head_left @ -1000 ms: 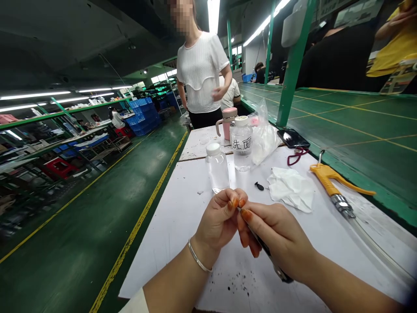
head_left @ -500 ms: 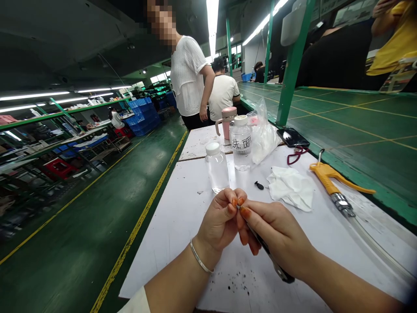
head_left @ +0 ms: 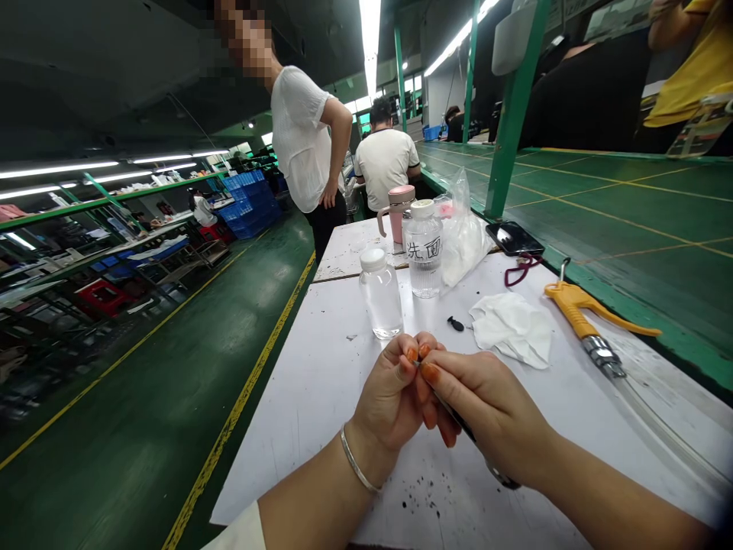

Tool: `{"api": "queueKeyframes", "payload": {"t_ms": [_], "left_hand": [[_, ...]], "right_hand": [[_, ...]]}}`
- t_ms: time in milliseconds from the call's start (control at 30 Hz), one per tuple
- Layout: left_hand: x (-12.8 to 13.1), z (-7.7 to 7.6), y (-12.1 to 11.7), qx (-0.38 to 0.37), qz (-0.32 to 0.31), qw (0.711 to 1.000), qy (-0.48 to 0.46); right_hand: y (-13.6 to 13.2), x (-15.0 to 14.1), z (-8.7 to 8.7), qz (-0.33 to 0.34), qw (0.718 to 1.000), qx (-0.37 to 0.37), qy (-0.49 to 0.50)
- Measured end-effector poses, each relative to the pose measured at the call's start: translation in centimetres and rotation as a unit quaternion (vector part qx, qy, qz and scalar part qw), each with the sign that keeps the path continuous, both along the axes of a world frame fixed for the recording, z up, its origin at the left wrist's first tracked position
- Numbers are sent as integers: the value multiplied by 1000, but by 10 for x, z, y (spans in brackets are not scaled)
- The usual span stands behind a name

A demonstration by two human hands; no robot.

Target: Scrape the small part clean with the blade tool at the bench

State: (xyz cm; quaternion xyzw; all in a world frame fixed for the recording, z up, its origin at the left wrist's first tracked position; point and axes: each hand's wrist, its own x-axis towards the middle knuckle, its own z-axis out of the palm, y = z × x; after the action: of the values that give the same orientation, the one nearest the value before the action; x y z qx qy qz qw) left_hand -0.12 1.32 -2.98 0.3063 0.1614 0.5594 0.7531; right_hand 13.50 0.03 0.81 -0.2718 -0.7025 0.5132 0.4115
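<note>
My left hand (head_left: 389, 401), with a metal bangle (head_left: 358, 470) at the wrist, has its fingers closed together at the tip of dark tweezers (head_left: 458, 424). My right hand (head_left: 486, 405) grips those tweezers. Whatever lies at their tip is too small to tell. On the white table (head_left: 298, 420) stand a clear bottle with a white cap (head_left: 381, 294) and a labelled bottle (head_left: 424, 256). A small black part (head_left: 455, 323) lies near a crumpled white cloth (head_left: 512, 328). Right of the cloth lies a yellow air blow gun (head_left: 581, 317) with a clear hose.
A pink mug (head_left: 398, 214), plastic bag (head_left: 461, 237) and phone (head_left: 514, 238) sit at the table's far end. A standing person (head_left: 303, 145) and seated person (head_left: 385, 164) are beyond it. A green workbench (head_left: 607, 206) lies right; green floor (head_left: 126, 397) lies left.
The standing person has moved left and turned away, uncovering the seated person. My hands have shifted only slightly, and the view has drifted a little.
</note>
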Motion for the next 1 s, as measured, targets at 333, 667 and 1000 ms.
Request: {"api": "queueKeyframes", "payload": {"t_ms": [333, 667, 1000], "left_hand": [[2, 6, -1, -40, 0, 999, -28], [4, 9, -6, -40, -29, 997, -52], [5, 7, -7, -76, -13, 996, -43]], "right_hand": [[3, 2, -2, -32, 996, 65, -50], [7, 3, -3, -25, 993, 99, -60], [4, 0, -8, -46, 991, 125, -20]]}}
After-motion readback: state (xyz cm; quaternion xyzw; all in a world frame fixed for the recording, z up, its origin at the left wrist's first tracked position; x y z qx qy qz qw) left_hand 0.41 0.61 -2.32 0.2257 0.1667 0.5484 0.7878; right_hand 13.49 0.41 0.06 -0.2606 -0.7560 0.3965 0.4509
